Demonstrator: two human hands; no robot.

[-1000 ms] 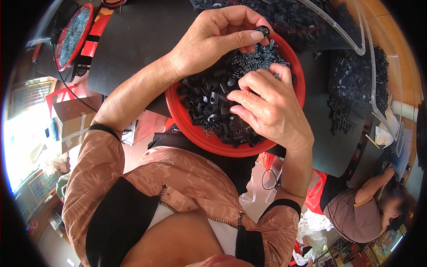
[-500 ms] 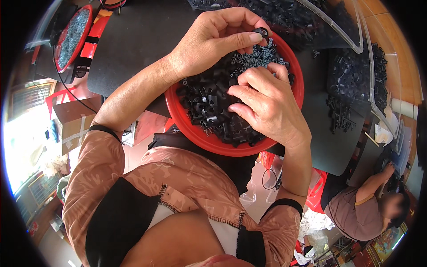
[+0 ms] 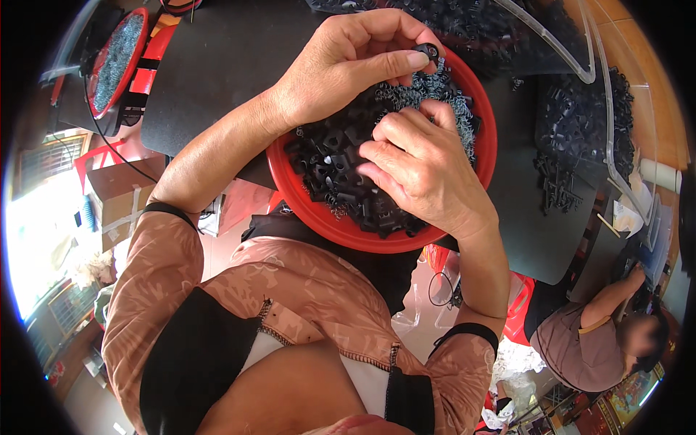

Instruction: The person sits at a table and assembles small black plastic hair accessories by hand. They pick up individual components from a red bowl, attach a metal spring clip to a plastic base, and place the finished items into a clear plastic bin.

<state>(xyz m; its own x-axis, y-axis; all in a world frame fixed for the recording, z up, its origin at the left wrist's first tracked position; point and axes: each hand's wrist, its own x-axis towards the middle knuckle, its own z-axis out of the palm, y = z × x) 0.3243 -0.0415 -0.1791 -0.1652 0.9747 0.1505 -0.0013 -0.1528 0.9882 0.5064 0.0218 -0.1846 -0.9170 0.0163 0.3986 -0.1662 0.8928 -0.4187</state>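
A small black plastic part (image 3: 429,51) is pinched between the thumb and index finger of my left hand (image 3: 355,65), above the far rim of a red basin (image 3: 291,210). A round opening shows in the part's end. My right hand (image 3: 424,159) is lower, over the basin, with its fingers curled and their tips at the heap of black plastic parts (image 3: 341,163). Whatever those fingertips hold is hidden. Small metal springs (image 3: 435,87) lie in the basin's far right side, partly behind my right hand.
The basin stands at the edge of a dark table (image 3: 217,65). More black parts (image 3: 580,123) are heaped at the right beside a clear plastic sheet-like edge (image 3: 607,109). Far left, another red basin (image 3: 119,61) holds springs. A person (image 3: 591,341) sits at the lower right.
My right hand has shifted slightly left within the basin, uncovering more springs. My left hand keeps the black plastic part in nearly the same place.
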